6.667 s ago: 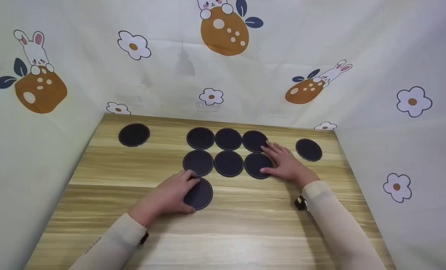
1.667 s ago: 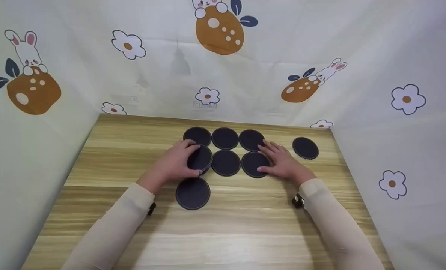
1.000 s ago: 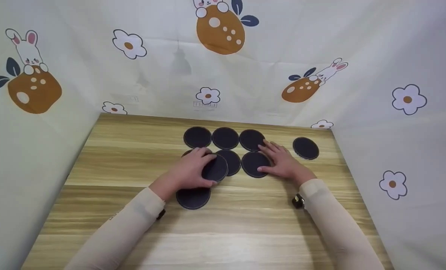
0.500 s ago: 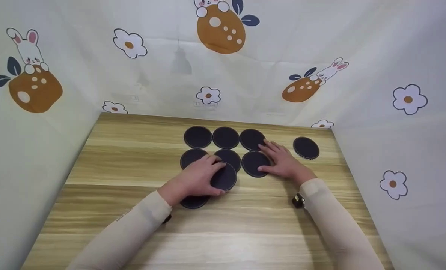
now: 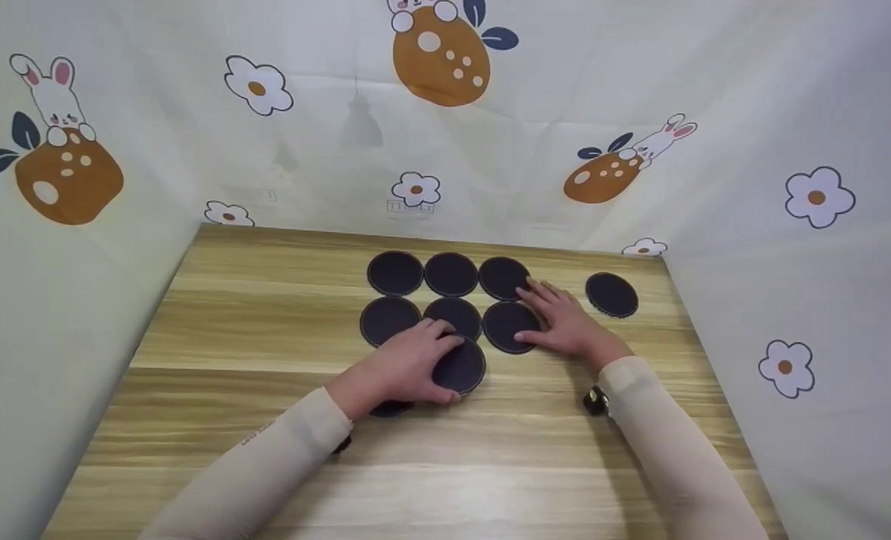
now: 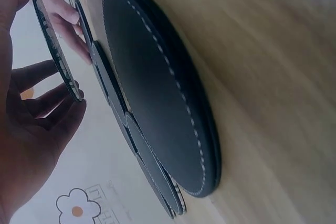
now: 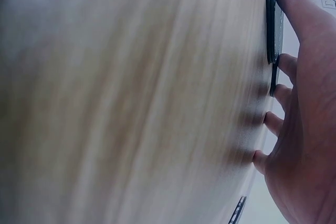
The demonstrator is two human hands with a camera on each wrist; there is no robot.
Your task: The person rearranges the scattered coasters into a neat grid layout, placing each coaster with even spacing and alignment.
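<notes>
My left hand pinches a round black coaster by its edges, thumb at the near side and fingers at the far side. In the left wrist view the held coaster is edge-on, above the table. Under my left hand lies the front-left coaster, mostly hidden in the head view; its stitched rim shows large as the coaster in the left wrist view. My right hand rests with spread fingers at the right end of two rows of three coasters, touching the back-right and middle-right ones.
A single coaster lies apart at the back right of the wooden table. Printed cloth walls the table at the back and both sides.
The front-left coaster was set down; the far-left coaster has left its place. Over the last second my left hand carried its coaster right and nearer. My right hand has stayed put.
</notes>
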